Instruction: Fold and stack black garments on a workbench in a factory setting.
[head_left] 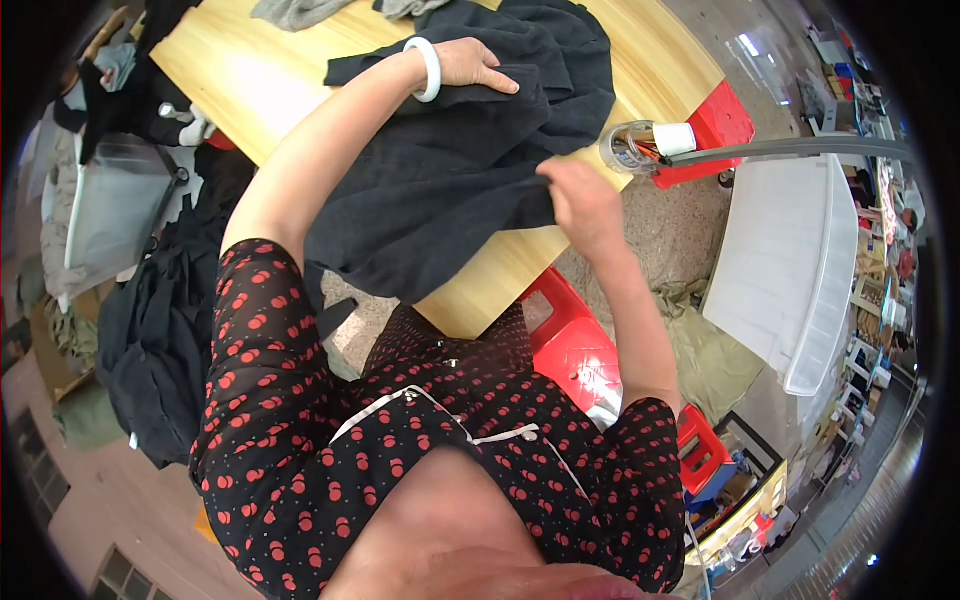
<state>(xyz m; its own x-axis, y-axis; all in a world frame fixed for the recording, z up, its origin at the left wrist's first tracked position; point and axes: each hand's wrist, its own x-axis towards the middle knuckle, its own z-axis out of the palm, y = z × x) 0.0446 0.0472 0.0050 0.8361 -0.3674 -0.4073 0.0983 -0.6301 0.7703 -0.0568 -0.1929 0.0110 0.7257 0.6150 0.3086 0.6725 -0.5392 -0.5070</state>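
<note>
A black garment [420, 180] lies spread over the wooden table [230, 60], its near part hanging past the table's front edge. My left hand [475, 66], with a white bangle [428, 70] on the wrist, rests on a folded part of the cloth farther back. Its thumb is stretched apart from the fingers, which are only partly visible. At the garment's right edge, my right hand [588, 205] pinches the fabric between thumb and fingers. The cloth is drawn out toward that hand. Whether the garment is a top or trousers I cannot tell.
A clear jar of tools [630, 147] stands at the table's right edge beside a white spool-like object [674, 138]. Red stools [575, 350] sit under and beside the table. Dark clothes [160, 340] are heaped at left. Grey cloth [300, 12] lies at the far edge.
</note>
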